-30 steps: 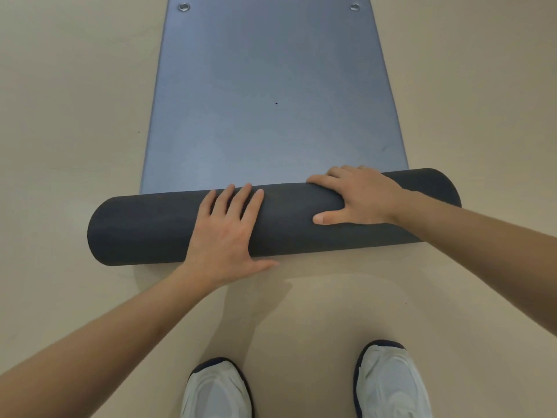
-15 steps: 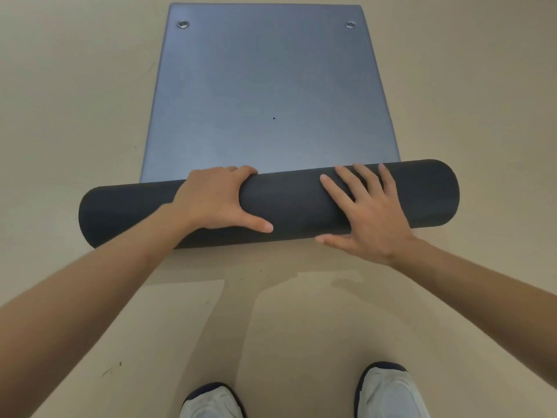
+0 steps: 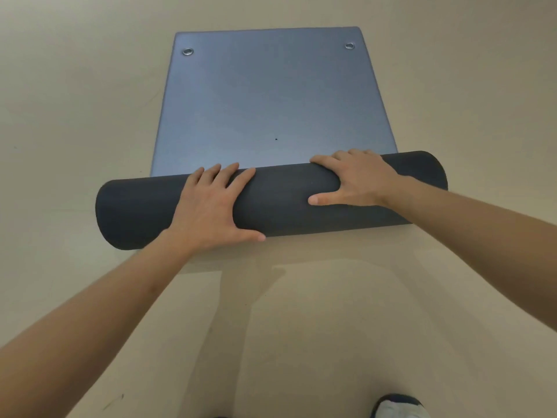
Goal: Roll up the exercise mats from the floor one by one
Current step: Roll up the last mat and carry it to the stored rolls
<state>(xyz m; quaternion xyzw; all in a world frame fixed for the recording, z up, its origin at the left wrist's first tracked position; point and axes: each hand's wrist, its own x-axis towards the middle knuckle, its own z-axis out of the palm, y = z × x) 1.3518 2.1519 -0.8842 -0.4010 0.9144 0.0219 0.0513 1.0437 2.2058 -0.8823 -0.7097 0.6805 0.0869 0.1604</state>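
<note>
A blue-grey exercise mat (image 3: 271,101) lies flat on the floor, its near part wound into a thick dark roll (image 3: 280,200) that runs left to right. My left hand (image 3: 211,206) presses on the roll left of its middle, palm down, fingers spread over the top and thumb on the near side. My right hand (image 3: 358,179) curls over the top of the roll right of the middle, fingertips on the far side, thumb pointing left. Both forearms reach in from the bottom corners.
Two metal eyelets (image 3: 187,51) (image 3: 349,45) sit in the far corners of the flat mat. The beige floor (image 3: 75,146) surrounds the mat on all sides. The toe of my white shoe (image 3: 398,407) shows at the bottom right.
The roll has moved farther along the mat and the flat part is shorter. My left hand shifted from gripping over the top to lying flat; my right hand moved up over the top.
</note>
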